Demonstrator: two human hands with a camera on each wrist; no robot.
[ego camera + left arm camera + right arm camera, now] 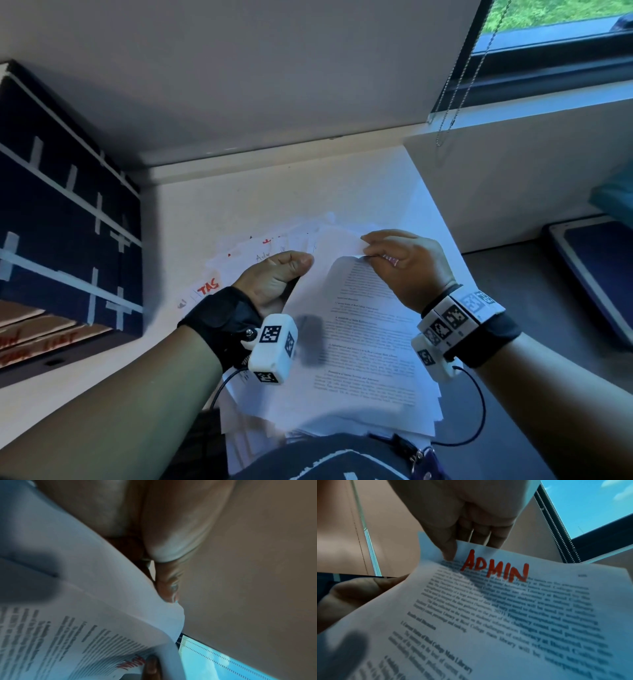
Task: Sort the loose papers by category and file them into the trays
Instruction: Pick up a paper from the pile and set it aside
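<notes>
Papers [359,387] — a thick loose stack, near edge at the person's lap, rest on the white desk [191,212]; left hand [274,277] grips the stack's left edge, thumb on top. Right hand [407,263] pinches the top corner of the printed top sheet [513,615], marked "ADMIN" in red, thumb in front, fingers [481,536] behind. Farther left, more red-marked sheets [239,263] fan out on the desk — dark blue trays [65,219] with white tape stand at far left.
</notes>
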